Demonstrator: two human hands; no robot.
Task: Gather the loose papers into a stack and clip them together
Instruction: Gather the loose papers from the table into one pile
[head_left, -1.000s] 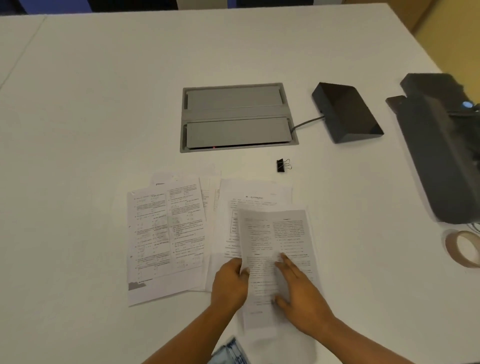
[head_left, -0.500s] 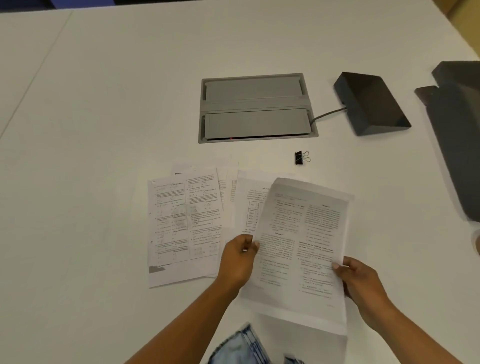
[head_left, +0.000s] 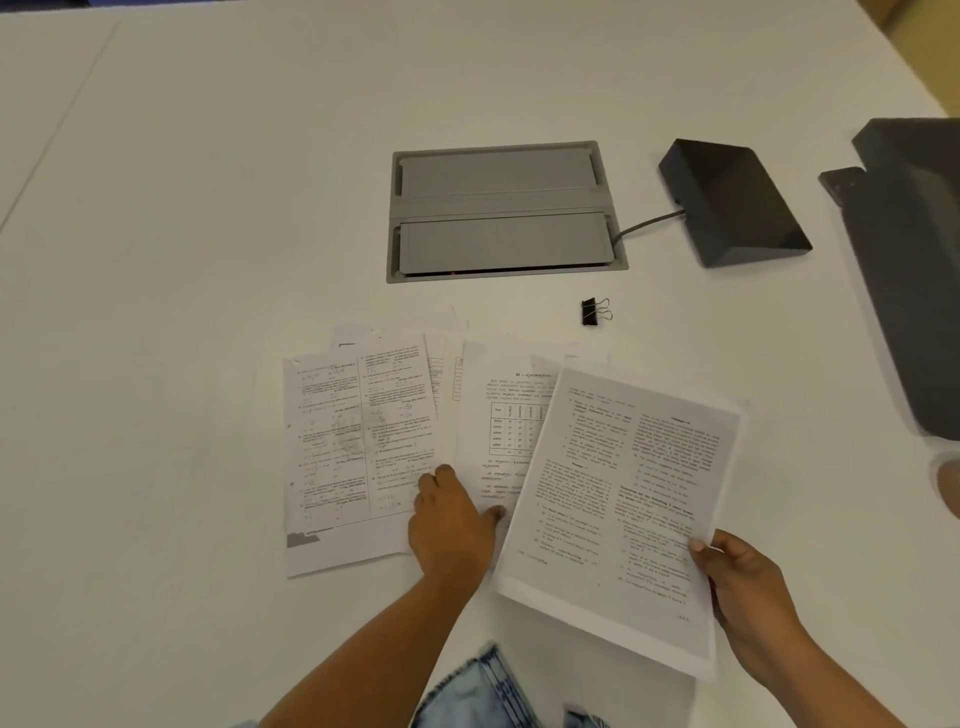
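The right hand (head_left: 748, 597) is pinching one printed sheet (head_left: 623, 499) at its lower right edge, thumb on top and fingers underneath, and is holding it tilted above the white table (head_left: 208, 208). The left hand (head_left: 452, 525) is lying palm down on the loose papers (head_left: 363, 447) spread on the table, fingers curled loosely and thumb reaching out toward the held sheet; whether it is gripping any page cannot be told. The loose papers are fanning out to the left of and beyond the left hand, overlapping one another, and the held sheet is covering the right part of that spread. A page with a table printed on it (head_left: 498, 415) is showing just beyond the left hand's fingers. The black binder clip (head_left: 594, 312) is resting on the table beyond both hands, apart from the papers, untouched. Farther out beyond the clip, a grey panel (head_left: 498, 213) is sitting flush in the table, and a dark box (head_left: 732, 202) with a cable is standing to its right. A larger dark object (head_left: 914, 270) is lying well beyond the right hand at the frame edge.
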